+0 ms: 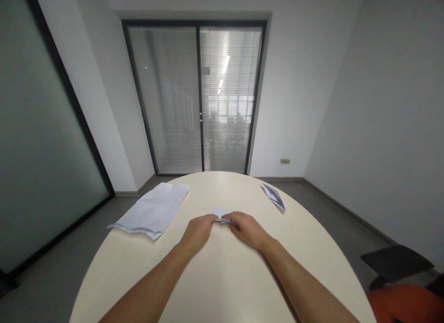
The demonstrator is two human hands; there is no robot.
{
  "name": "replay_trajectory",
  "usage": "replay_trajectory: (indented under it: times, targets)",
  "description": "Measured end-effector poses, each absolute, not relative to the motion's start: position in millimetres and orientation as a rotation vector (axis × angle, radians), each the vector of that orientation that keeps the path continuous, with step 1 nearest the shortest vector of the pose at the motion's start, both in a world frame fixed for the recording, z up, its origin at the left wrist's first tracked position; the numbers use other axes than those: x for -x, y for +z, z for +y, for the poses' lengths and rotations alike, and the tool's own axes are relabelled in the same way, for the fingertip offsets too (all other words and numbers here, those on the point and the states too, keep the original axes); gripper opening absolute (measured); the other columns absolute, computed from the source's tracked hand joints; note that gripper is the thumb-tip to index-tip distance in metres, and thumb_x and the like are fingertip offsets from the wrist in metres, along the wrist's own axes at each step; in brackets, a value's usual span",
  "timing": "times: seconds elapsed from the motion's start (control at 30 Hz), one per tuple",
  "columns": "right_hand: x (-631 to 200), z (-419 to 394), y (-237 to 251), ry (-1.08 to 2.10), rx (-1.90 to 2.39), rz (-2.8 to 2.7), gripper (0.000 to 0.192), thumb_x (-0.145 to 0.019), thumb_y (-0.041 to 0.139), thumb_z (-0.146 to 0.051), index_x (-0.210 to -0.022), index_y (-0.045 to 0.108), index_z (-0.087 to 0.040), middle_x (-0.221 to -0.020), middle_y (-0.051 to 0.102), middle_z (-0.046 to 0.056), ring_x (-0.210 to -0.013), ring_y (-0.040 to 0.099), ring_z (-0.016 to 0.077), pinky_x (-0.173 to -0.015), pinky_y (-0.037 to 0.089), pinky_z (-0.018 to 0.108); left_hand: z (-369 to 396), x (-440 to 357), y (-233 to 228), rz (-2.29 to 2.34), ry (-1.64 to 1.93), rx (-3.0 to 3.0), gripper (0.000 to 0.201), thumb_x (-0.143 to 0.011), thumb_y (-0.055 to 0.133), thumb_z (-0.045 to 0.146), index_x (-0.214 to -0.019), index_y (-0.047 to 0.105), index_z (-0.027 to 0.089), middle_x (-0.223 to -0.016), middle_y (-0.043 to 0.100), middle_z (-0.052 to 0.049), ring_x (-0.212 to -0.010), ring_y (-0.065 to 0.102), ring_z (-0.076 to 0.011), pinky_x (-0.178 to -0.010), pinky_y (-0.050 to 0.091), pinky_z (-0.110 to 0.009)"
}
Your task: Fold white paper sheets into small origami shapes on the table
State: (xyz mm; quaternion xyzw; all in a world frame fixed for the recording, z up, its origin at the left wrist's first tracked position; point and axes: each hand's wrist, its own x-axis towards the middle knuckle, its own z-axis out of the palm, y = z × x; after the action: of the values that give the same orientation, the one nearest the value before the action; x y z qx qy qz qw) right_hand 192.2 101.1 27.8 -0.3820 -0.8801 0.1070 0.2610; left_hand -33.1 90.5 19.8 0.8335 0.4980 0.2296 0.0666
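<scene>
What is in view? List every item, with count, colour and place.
small folded paper: 1, white, table centre, pinched between both hands
paper stack: 1, white, crumpled, table left edge
folded paper: 1, white, table far right
round table: 1, cream, foreground
sliding glass door: 1, dark frame, blinds behind, far wall
chair: 1, black, lower right
red object: 1, bottom right corner
left hand: 1, on the small paper
right hand: 1, on the small paper
</scene>
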Motion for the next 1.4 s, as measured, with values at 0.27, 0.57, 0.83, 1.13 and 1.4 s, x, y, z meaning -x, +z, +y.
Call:
replay_trajectory:
  times: [0.27, 0.57, 0.83, 1.13, 1.4]
  targets:
    - [-196.0, 104.3, 25.7, 0.244, 1.098, -2.364, 0.023, -0.096, 0.052, -0.026, -0.109, 0.070, -0.027, -0.106, 0.075, 0.001, -0.095, 0.069, 0.0181, -0.084, 0.049, 0.027, 89.5, 31.6, 19.6, 1.429, 0.708, -2.525, 0.033, -0.096, 0.043, 0.019, -0.117, 0.067, 0.029, -0.111, 0.073, 0.000, -0.101, 0.068, -0.0193, -0.089, 0.049, -0.028]
    - [-192.3, 99.1, 31.4, 0.268, 1.097, -2.380, 0.032, -0.101, 0.045, -0.043, -0.108, 0.071, -0.027, -0.106, 0.075, 0.002, -0.095, 0.069, 0.0177, -0.083, 0.048, 0.027, 85.5, 29.8, 21.9, 1.356, 0.723, -2.568, 0.033, -0.101, 0.038, 0.030, -0.114, 0.069, 0.027, -0.109, 0.074, -0.002, -0.101, 0.067, -0.0181, -0.088, 0.047, -0.027]
    - [-185.0, 91.4, 38.3, 0.203, 1.123, -2.403, 0.025, -0.096, 0.053, -0.041, -0.106, 0.069, -0.026, -0.102, 0.075, 0.003, -0.091, 0.068, 0.0174, -0.079, 0.046, 0.026, 83.2, 25.8, 24.9, 1.404, 0.641, -2.626, 0.030, -0.101, 0.041, 0.033, -0.107, 0.070, 0.026, -0.101, 0.075, -0.002, -0.091, 0.069, -0.0188, -0.079, 0.047, -0.026]
    - [-179.3, 87.6, 40.1, 0.115, 1.175, -2.411, 0.020, -0.093, 0.053, -0.031, -0.106, 0.067, -0.024, -0.102, 0.072, 0.004, -0.087, 0.066, 0.0169, -0.074, 0.043, 0.025, 83.3, 24.6, 25.3, 1.428, 0.617, -2.611, 0.033, -0.103, 0.038, 0.037, -0.107, 0.069, 0.027, -0.101, 0.075, -0.002, -0.091, 0.069, -0.0186, -0.079, 0.048, -0.026]
    - [-182.5, 89.5, 39.5, 0.163, 1.090, -2.425, 0.022, -0.097, 0.050, -0.030, -0.110, 0.067, -0.026, -0.108, 0.072, 0.003, -0.095, 0.067, 0.0164, -0.081, 0.046, 0.025, 84.1, 26.8, 21.8, 1.396, 0.640, -2.582, 0.034, -0.103, 0.035, 0.034, -0.112, 0.067, 0.026, -0.104, 0.074, -0.003, -0.097, 0.067, -0.0186, -0.086, 0.048, -0.027]
